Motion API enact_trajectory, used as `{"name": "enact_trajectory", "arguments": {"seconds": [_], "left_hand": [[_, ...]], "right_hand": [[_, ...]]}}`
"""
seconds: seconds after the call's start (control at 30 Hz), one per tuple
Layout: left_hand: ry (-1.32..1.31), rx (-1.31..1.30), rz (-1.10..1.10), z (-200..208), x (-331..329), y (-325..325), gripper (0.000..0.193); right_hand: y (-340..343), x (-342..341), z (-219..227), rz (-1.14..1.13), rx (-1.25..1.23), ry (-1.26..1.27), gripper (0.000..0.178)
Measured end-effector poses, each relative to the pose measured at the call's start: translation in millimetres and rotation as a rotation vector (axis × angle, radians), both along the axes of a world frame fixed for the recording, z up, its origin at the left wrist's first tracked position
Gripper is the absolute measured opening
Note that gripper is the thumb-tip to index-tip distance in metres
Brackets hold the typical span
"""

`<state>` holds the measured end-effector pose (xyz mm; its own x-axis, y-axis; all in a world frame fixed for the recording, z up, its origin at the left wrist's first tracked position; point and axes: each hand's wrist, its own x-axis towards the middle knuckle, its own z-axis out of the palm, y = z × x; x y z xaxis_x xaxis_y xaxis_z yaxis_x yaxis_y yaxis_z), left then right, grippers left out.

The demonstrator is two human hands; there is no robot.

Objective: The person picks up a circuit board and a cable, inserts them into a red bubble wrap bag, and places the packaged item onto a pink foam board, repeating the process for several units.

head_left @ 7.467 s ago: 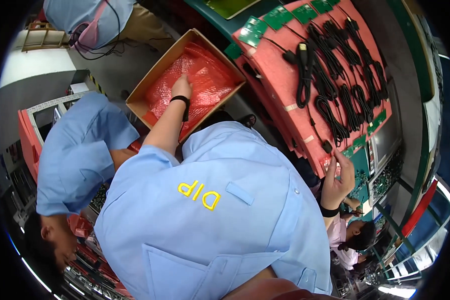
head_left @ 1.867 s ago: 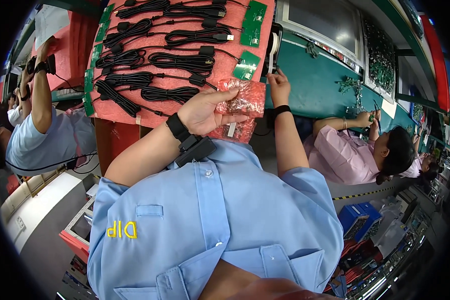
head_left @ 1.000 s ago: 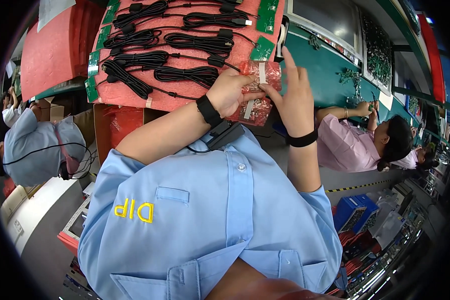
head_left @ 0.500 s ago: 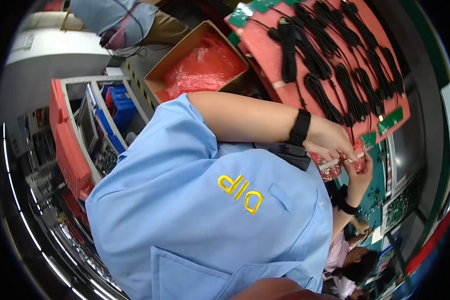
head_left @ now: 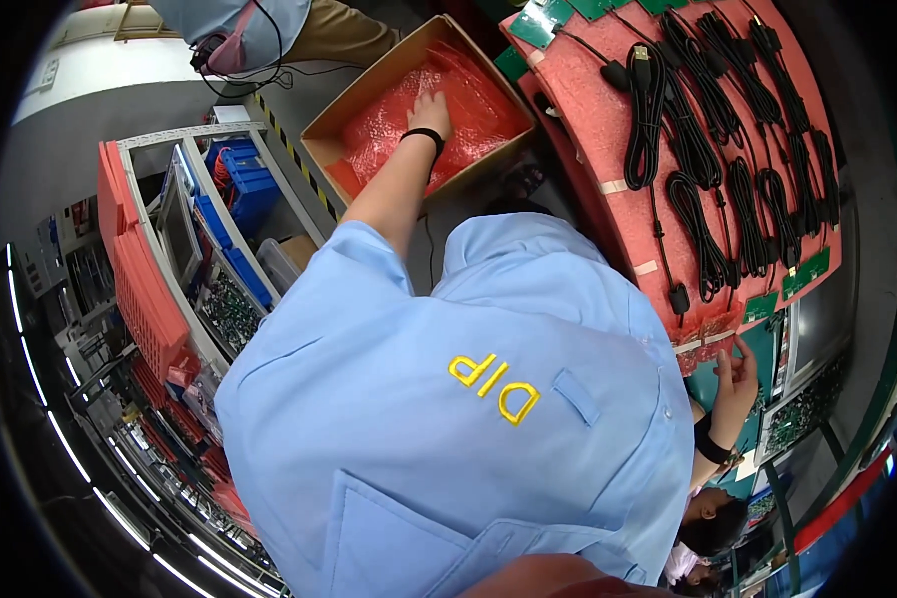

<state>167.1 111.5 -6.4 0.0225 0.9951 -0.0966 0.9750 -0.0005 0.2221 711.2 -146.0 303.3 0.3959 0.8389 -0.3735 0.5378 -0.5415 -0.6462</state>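
My left hand (head_left: pixel 429 118), with a black band at its wrist, reaches into a cardboard box (head_left: pixel 325 159). Its fingers are stretched out over red bubble wrap (head_left: pixel 379 135) in that box. On the right, my right hand (head_left: pixel 736 377) is beside a red bubble-wrap packet (head_left: pixel 706 339) with a white strip across it. The fingers of this hand are apart and slightly bent, close to the packet's edge; whether they touch it I cannot tell. The packet lies at the near edge of a pink foam-covered stack (head_left: pixel 623 214).
Coiled black cables (head_left: pixel 645 125) and green circuit boards (head_left: pixel 805 272) lie on the pink stack. To the left stands a grey rack (head_left: pixel 154 189) with blue bins (head_left: pixel 237 189). Another person (head_left: pixel 349 32) is beyond the box; others sit at lower right.
My left hand has left the packet and swung far left into the cardboard box. My right hand stays by the packet, its pinch loosened. The view has shifted, showing more of the box.
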Motion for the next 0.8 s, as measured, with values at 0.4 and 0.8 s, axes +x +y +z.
{"name": "enact_trajectory", "arguments": {"seconds": [0.4, 0.8], "left_hand": [[0.006, -0.079, 0.038, 92, -4, 29, 0.018], [-1.636, -0.165, -0.240, 365, 257, -11, 0.022]], "right_hand": [[5, 2, 31, -0.100, 0.129, -0.050, 0.032], [69, 71, -35, -0.134, 0.413, -0.082, 0.035]]}}
